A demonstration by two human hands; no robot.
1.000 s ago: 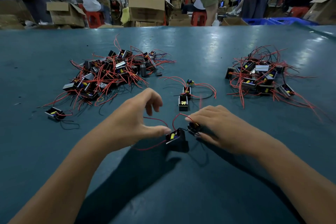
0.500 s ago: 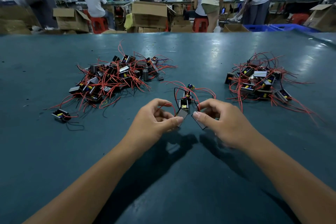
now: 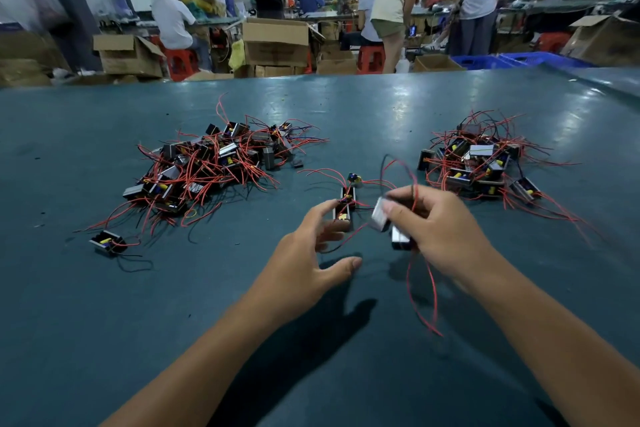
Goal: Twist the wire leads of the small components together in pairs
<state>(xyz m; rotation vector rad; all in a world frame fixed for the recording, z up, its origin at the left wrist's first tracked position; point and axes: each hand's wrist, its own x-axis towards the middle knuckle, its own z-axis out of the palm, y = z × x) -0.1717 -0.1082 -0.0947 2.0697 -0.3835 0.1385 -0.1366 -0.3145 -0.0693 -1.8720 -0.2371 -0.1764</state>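
On the teal table (image 3: 104,305), a big tangled pile (image 3: 211,166) of red-leaded components lies far left, the left hand (image 3: 308,267) hovers released beside a small row (image 3: 346,201), and the right hand (image 3: 440,232) grasps two components (image 3: 389,224) (leads dangling) near the right pile (image 3: 481,159).

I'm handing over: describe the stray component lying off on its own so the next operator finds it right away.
Start at the big left pile of black components and red wires on the teal table. Go to its near-left corner: the lone component lies there. Unlike its tangled neighbours, it sits apart from the heap, with a black lead looping toward the viewer.
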